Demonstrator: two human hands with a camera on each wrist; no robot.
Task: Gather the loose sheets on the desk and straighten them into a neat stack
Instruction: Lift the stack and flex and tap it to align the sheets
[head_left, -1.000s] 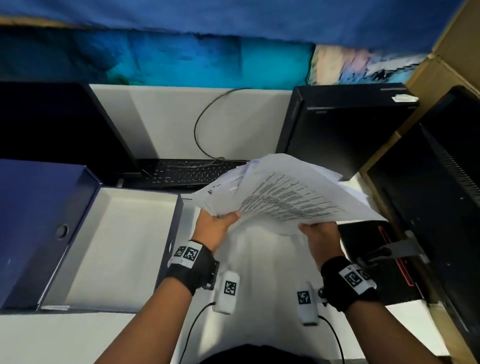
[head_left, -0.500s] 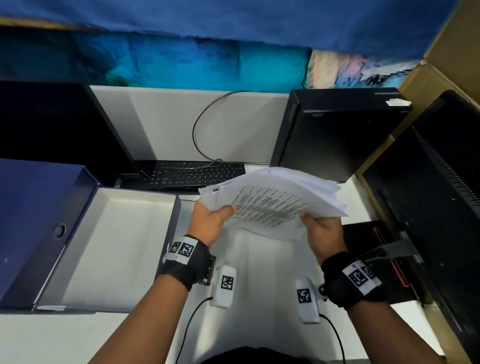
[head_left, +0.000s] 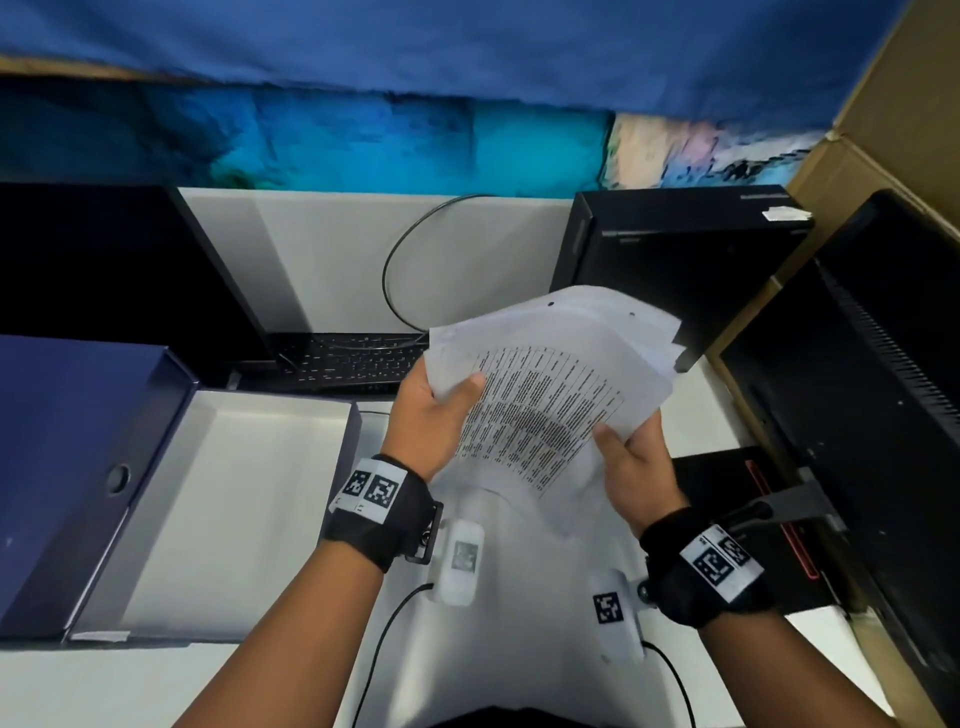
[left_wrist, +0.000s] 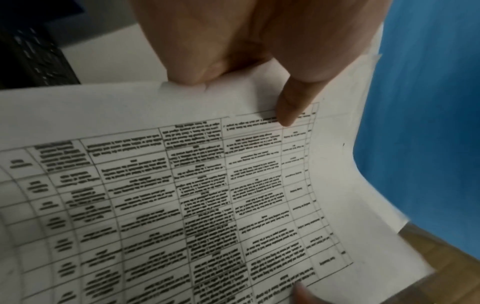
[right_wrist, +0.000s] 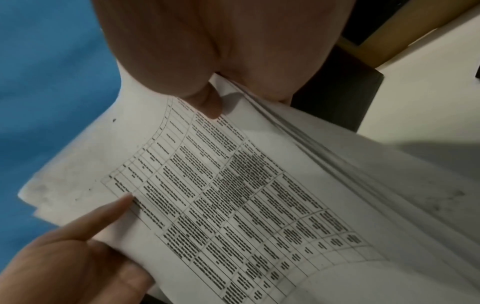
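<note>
While lifted above the white desk (head_left: 291, 675), printed sheets (head_left: 550, 395) already gathered into one bundle, pinched by left hand (head_left: 431, 415) and right hand (head_left: 634, 467). Far edges fanned, unaligned; squaring and setting down left, probably.

A cramped office desk under blue cloth

A white desk (head_left: 156, 686) fills the lower frame; a pale partition panel (head_left: 322, 260) stands behind it at centre. Blue fabric (head_left: 467, 47) spans the top, with a blurred turquoise band (head_left: 337, 140) below. A dark monitor (head_left: 104, 270) sits at upper left, a black computer tower (head_left: 675, 260) at upper right, another dark screen (head_left: 857, 415) and cardboard (head_left: 904, 104) along the right edge. Light is dim and cool.
</note>
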